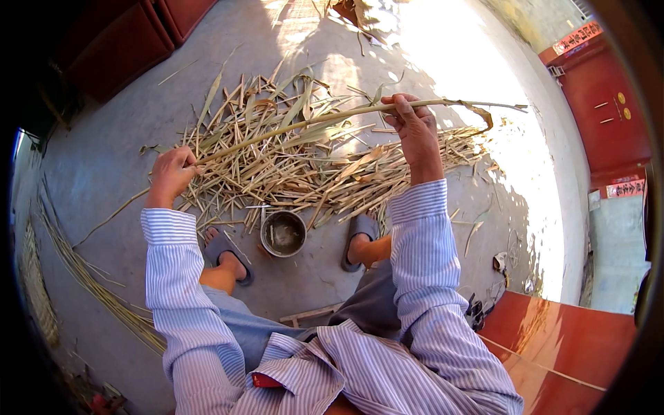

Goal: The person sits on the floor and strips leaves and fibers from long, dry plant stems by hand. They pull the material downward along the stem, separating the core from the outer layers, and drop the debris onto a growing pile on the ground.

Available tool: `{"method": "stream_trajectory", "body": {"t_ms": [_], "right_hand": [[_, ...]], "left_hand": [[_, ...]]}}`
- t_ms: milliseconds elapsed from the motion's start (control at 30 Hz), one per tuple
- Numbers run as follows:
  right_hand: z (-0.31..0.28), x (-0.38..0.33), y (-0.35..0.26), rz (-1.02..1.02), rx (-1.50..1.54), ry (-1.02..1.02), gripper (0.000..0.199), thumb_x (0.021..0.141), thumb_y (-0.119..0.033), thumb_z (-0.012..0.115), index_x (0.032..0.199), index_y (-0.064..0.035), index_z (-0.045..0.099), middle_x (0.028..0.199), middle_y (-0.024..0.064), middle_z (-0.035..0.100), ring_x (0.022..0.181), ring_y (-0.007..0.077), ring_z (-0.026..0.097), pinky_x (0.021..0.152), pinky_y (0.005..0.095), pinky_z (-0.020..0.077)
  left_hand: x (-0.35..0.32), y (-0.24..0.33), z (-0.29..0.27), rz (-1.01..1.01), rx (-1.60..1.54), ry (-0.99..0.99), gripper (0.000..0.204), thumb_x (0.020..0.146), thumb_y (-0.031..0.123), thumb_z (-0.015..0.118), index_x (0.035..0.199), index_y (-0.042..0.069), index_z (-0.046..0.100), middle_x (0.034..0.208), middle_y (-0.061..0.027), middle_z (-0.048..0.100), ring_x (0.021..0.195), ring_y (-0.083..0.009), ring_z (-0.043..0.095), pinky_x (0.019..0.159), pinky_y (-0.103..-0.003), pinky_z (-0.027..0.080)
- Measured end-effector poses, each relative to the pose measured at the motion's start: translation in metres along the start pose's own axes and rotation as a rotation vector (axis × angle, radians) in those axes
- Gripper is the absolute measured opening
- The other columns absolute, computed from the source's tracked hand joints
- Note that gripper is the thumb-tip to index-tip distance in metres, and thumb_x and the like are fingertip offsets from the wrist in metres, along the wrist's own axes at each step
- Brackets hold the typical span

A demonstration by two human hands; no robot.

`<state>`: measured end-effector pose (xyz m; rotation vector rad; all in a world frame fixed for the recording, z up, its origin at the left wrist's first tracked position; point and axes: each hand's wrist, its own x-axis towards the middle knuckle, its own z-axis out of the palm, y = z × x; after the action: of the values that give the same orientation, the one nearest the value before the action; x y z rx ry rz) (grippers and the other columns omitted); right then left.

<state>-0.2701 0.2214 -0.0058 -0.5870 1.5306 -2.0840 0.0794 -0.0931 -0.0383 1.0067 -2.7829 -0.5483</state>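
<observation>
A long, thin dried plant stalk (297, 126) stretches between my hands, rising to the right above a heap of cut stalks. My left hand (173, 173) is closed round its lower stretch, and the thin tail runs on past it toward the floor at the left. With thumb and fingers my right hand (413, 128) pinches the stalk near its other end. A curled dry leaf (482, 114) hangs from the stalk beyond the right hand. Beneath lies the heap of short straw-coloured pieces and leaves (277, 166).
A round metal bowl (283, 234) stands between my sandalled feet. Long stalks (97, 277) lie in a bundle on the left floor. Red-brown furniture (117, 48) is at the far left, a red door (605, 104) at the right, and a red panel (553, 339) at the lower right.
</observation>
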Motion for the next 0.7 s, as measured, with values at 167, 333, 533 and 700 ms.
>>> {"method": "stream_trajectory", "body": {"t_ms": [167,333,533,700], "right_hand": [[0.049,-0.021,0.015,0.036,-0.023,-0.17,0.026,0.092,-0.027,0.066,0.101,-0.0027,0.068,0.091,0.0076,0.07,0.08,0.0154,0.069,0.068,0.0239,0.0544],[0.043,-0.019,0.002,-0.01,0.21,-0.161,0.023,0.089,-0.011,0.068,0.109,-0.0006,0.064,0.103,0.0119,0.068,0.096,0.0186,0.066,0.079,0.0261,0.0535],[-0.022,-0.008,-0.008,-0.145,0.375,-0.259,0.026,0.096,-0.008,0.053,0.12,-0.0015,0.059,0.119,0.0155,0.063,0.108,0.0231,0.061,0.091,0.0359,0.0507],[-0.061,-0.018,-0.007,-0.229,0.609,-0.4,0.041,0.089,-0.021,0.061,0.126,-0.0031,0.055,0.127,0.0178,0.057,0.117,0.0294,0.053,0.105,0.0452,0.0353]], "left_hand": [[0.009,0.131,0.011,0.421,-0.495,0.209,0.021,0.073,0.018,0.079,0.081,0.003,0.066,0.075,-0.0082,0.067,0.07,-0.0238,0.064,0.066,-0.034,0.048],[0.019,0.145,0.009,0.305,-0.598,0.199,0.018,0.077,0.017,0.077,0.082,0.002,0.069,0.074,-0.0067,0.069,0.066,-0.0167,0.065,0.062,-0.03,0.05],[0.023,0.144,0.0,0.415,-0.558,0.223,0.013,0.077,0.015,0.076,0.079,0.004,0.071,0.068,-0.0052,0.067,0.06,-0.0125,0.062,0.054,-0.028,0.046],[0.01,0.169,-0.007,0.573,-0.517,0.409,0.018,0.07,0.023,0.08,0.072,0.009,0.07,0.06,-0.0072,0.064,0.053,-0.0212,0.062,0.051,-0.033,0.045]]}}
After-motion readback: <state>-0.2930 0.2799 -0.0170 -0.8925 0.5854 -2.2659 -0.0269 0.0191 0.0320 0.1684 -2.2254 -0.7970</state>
